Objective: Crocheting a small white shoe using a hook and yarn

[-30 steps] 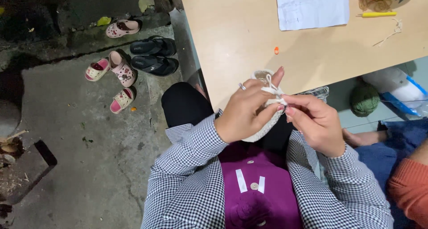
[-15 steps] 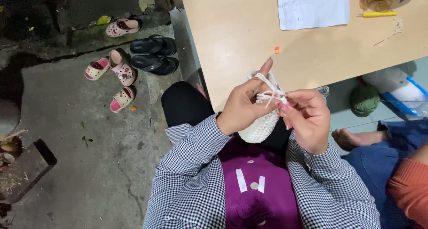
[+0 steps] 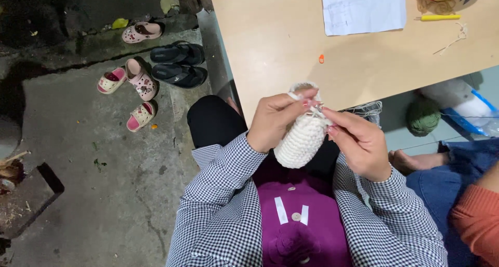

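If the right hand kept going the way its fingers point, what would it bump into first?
Probably the left hand: the right hand points up-left across the white crocheted piece it already touches. Depth is hard to judge.

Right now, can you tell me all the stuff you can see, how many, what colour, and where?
crocheted piece: one, cream, held between both hands
yarn strand: one, cream, hanging off the table edge
table: one, light wood, top right
paper sheet: one, white, on the table
small clip: one, orange, on the table
crochet hook: one, yellow, on the table
yarn ball: one, green, on the floor under the table
flip-flops: two, black, on the concrete
little sandals: four, pink, on the concrete
another person: one, blue jeans, orange sleeve, right edge
left hand: one, gripping the piece
right hand: one, pinching its top
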